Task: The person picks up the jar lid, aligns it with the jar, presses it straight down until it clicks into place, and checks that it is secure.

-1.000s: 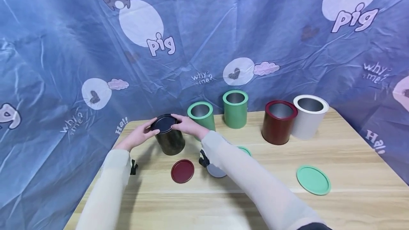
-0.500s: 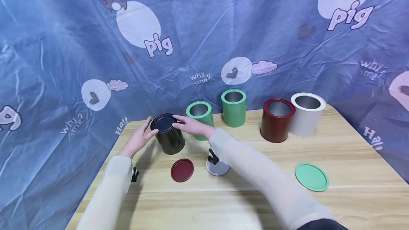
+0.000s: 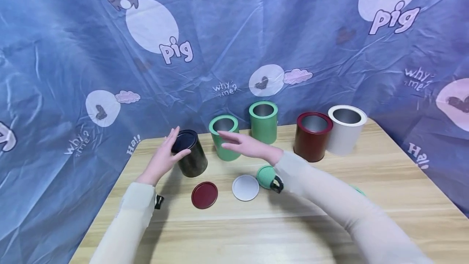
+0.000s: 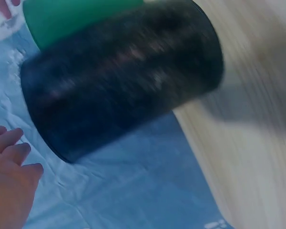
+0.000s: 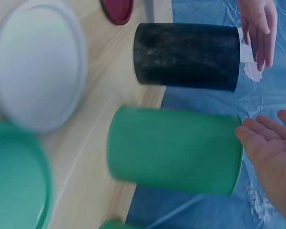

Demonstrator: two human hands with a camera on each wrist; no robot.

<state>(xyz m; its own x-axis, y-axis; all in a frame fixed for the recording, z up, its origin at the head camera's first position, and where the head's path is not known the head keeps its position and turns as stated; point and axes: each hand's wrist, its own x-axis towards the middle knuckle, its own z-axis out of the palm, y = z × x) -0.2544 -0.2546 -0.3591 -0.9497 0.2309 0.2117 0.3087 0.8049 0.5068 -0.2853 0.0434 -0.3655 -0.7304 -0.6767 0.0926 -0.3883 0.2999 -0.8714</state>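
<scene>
In the head view a black can [image 3: 194, 161] stands upright at the far left of the table, with a black lid [image 3: 185, 139] on top. My left hand [image 3: 165, 158] hovers in front of its upper left side, fingers extended and thumb pointing right, holding nothing. My right hand [image 3: 250, 146] is over the front of a green can [image 3: 228, 153], fingers straight and palm down. The right wrist view has that green can [image 5: 176, 150] lying sideways in the picture, with my right fingertips [image 5: 252, 126] near its rim. Blurred in the left wrist view, the black can [image 4: 124, 78] is apart from my left hand [image 4: 12, 176].
Farther back are an open green can [image 3: 264, 127], an open dark red can [image 3: 311, 141] and an open white can [image 3: 346, 135]. A red lid [image 3: 204, 195], a white lid [image 3: 245, 188] and a green lid [image 3: 265, 177] lie in front. My sleeve covers most of another green lid [image 3: 357, 190].
Both hands have come away from the black can's rim. My right hand has moved right, to the green can; the left has lifted slightly. The cans themselves stand where they were.
</scene>
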